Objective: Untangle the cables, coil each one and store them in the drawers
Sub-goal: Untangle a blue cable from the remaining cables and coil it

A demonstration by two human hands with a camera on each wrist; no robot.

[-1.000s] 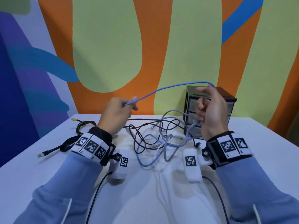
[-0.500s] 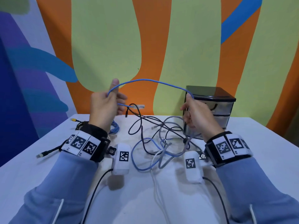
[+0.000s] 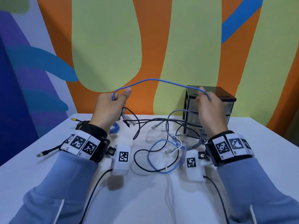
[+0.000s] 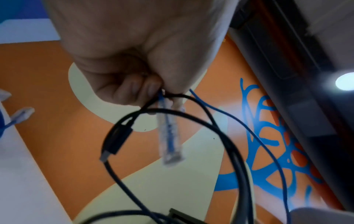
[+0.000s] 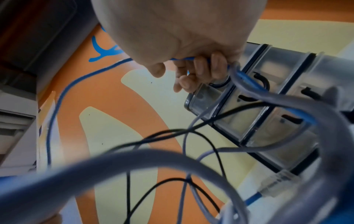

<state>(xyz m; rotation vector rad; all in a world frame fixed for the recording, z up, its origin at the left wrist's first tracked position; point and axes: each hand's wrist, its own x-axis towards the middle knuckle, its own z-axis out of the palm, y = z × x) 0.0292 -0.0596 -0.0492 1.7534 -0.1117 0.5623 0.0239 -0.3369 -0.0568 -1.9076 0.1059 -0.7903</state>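
Clearly the work is sitting at an early stage. Starting from the left, a bundled black cable (image 3: 80,125) is lying on the white table (image 3: 40,172). The left hand (image 3: 110,109) is gripping the blue cable (image 3: 155,80) near its clear plug, the right hand (image 3: 208,109) is pinching its far stretch, and the tangle (image 3: 163,147) is waiting between them, perhaps four cables. The drawers (image 3: 208,110) are standing shut beneath a painted wall (image 3: 105,46).

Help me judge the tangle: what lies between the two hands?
In the head view, the blue cable arches in the air from the left hand to the right hand; below it, tangled cables lie on the table.
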